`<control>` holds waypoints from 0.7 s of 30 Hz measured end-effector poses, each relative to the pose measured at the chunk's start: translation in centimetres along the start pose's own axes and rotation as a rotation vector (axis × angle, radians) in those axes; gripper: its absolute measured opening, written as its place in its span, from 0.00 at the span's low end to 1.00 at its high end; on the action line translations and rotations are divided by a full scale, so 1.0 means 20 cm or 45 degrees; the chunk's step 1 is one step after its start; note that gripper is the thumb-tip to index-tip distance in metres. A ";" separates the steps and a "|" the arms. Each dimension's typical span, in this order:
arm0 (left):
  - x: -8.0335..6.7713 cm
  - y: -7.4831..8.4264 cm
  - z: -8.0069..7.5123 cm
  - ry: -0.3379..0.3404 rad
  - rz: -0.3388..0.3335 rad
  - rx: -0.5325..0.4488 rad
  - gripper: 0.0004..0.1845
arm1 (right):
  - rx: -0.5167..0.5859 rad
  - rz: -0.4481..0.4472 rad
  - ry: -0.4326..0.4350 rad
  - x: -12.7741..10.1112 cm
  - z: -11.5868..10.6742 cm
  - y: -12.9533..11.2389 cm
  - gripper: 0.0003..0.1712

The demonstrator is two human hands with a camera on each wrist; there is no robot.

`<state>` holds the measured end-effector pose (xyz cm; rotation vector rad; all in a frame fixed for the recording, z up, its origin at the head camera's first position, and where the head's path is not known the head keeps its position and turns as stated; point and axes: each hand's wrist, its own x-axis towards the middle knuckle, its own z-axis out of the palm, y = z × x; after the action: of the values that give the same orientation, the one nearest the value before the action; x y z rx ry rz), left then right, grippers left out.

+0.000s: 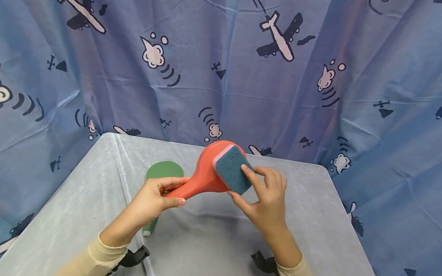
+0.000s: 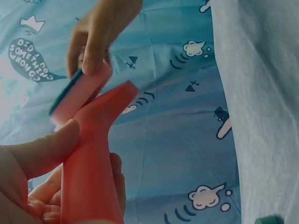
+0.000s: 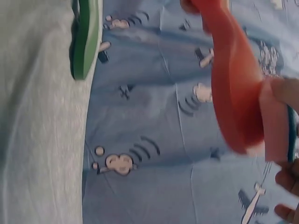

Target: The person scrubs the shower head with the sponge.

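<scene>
An orange-red paddle (image 1: 208, 170) with a round head is held above the table. My left hand (image 1: 174, 192) grips its tapered handle (image 2: 91, 172), thumb on top. My right hand (image 1: 249, 184) pinches a sponge (image 1: 231, 169) with a teal scouring face and a pink body, and holds it flat against the paddle's head. In the left wrist view the right hand's fingers (image 2: 93, 42) curl over the sponge (image 2: 77, 95). The right wrist view shows the paddle (image 3: 233, 93) edge-on with the sponge's pink side (image 3: 275, 121) against it.
A green paddle (image 1: 164, 170) lies on the grey-covered table (image 1: 209, 240) beneath my left hand, its handle pointing toward me; it also shows in the right wrist view (image 3: 86, 37). A blue curtain (image 1: 224, 72) with aeroplane prints hangs round the table's back and sides.
</scene>
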<state>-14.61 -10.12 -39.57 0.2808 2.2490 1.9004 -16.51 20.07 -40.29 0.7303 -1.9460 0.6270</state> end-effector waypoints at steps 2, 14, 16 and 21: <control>-0.01 0.00 0.01 0.007 0.009 0.029 0.30 | 0.005 0.127 0.040 0.00 -0.01 0.04 0.36; -0.04 0.03 0.04 0.104 0.050 0.120 0.28 | 0.016 -0.403 0.014 0.00 0.04 -0.06 0.31; -0.05 0.04 0.05 0.105 0.056 0.120 0.28 | -0.012 -0.422 0.034 0.01 0.03 -0.05 0.30; -0.07 0.04 0.06 0.101 0.069 0.131 0.27 | -0.058 -0.105 0.202 0.01 -0.02 0.00 0.32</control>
<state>-12.93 -9.20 -38.87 0.2889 2.4191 1.8558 -16.43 20.21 -39.91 0.7070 -1.7701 0.5710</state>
